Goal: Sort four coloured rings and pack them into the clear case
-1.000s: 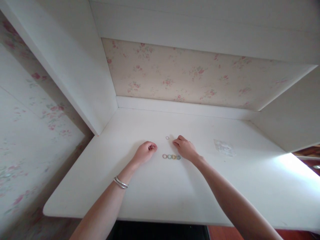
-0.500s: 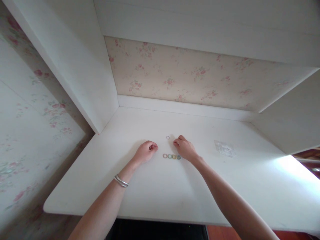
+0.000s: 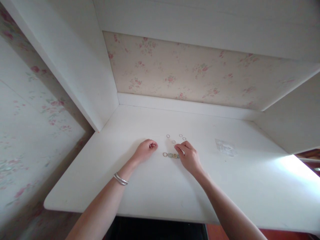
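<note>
My left hand (image 3: 145,150) rests on the white desk with its fingers curled shut. Whatever it may hold is hidden. To its right, my right hand (image 3: 190,156) is closed in a pinch, thumb and forefinger meeting just above a row of small coloured rings. I cannot make out anything between those fingertips. The row has a pinkish ring (image 3: 165,154), a pale green ring (image 3: 170,155) and a yellowish ring (image 3: 175,155); a teal one at its right end is partly covered by my right hand. Beyond the hands lie several thin, pale rings (image 3: 168,136), apart from one another.
A clear plastic bag (image 3: 225,147) lies flat on the white desk (image 3: 150,193) to the right. White side panels (image 3: 82,66) and a floral-papered back wall (image 3: 170,66) enclose the desk. A black seat (image 3: 160,230) shows below the front edge.
My right hand has drawn back towards me and shifted slightly right. Thin rings that were hidden by it are now visible beyond its fingers. My left hand has hardly moved.
</note>
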A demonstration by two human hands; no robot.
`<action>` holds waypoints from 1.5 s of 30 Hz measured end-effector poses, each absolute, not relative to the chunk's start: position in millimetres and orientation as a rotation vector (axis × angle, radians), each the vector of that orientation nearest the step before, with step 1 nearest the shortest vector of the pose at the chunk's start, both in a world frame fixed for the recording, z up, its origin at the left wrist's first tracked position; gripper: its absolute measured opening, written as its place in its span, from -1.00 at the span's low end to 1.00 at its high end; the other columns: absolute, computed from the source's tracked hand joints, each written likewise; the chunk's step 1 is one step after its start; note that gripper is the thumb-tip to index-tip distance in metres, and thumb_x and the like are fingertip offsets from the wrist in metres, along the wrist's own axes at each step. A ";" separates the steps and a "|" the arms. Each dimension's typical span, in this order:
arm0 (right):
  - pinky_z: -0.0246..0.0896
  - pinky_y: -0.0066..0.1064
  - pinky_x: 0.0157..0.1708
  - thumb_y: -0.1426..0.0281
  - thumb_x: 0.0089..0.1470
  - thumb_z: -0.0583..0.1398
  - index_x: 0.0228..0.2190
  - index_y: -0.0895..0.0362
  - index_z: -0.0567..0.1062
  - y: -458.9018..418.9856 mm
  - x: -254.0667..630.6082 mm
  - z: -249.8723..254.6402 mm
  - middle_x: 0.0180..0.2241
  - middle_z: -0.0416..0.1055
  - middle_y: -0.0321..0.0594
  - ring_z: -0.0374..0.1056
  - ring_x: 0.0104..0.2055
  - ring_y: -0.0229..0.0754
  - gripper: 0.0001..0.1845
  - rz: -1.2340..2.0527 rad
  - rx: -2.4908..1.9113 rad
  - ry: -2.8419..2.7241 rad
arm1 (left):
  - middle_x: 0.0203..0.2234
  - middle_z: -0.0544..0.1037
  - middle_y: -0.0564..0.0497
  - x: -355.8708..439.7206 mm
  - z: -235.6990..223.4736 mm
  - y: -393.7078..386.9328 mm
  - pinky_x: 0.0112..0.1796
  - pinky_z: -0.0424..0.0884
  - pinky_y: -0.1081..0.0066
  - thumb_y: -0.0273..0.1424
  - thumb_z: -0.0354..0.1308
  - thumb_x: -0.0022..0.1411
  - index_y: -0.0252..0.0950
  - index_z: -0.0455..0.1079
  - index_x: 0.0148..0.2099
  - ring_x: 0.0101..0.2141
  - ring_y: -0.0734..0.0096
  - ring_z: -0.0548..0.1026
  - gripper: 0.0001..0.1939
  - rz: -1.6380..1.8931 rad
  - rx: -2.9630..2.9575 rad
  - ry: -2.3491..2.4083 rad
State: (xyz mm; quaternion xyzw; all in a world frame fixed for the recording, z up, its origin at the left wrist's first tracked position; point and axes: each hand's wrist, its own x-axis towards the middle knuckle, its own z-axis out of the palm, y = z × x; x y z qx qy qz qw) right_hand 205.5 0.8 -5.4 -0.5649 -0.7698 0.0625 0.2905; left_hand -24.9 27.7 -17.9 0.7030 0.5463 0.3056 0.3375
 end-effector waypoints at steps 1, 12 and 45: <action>0.12 -0.40 -0.28 0.26 0.24 -0.03 -0.27 0.04 0.53 -7.6 201.1 -5.8 -0.35 0.36 -0.20 0.29 -0.33 -0.22 -0.66 0.139 -1.493 -2.073 | -0.35 0.52 0.02 -25.1 -17.8 27.7 -0.27 0.34 0.43 -0.32 0.03 0.16 -0.27 0.46 -0.26 -0.32 0.39 0.46 -0.79 0.797 1.843 1.420; -0.05 -0.38 -0.32 0.39 0.22 0.06 -0.26 0.03 0.52 -23.6 175.1 -20.8 -0.43 0.38 -0.24 0.22 -0.39 -0.25 -0.78 -0.105 -1.349 -2.299 | -0.33 0.52 0.01 -25.7 -20.9 27.7 -0.26 0.34 0.43 -0.31 0.04 0.16 -0.27 0.45 -0.24 -0.30 0.39 0.45 -0.79 0.818 1.850 1.418; 0.12 -0.39 -0.36 0.11 0.06 0.09 -0.37 0.08 0.57 -6.6 264.8 -29.8 -0.44 0.34 -0.26 0.24 -0.43 -0.23 -0.63 0.440 -1.692 -1.351 | -0.21 0.46 0.02 39.9 -6.6 56.7 -0.18 0.35 0.44 -0.35 0.02 0.22 -0.19 0.45 -0.19 -0.25 0.41 0.46 -0.80 0.573 2.316 1.349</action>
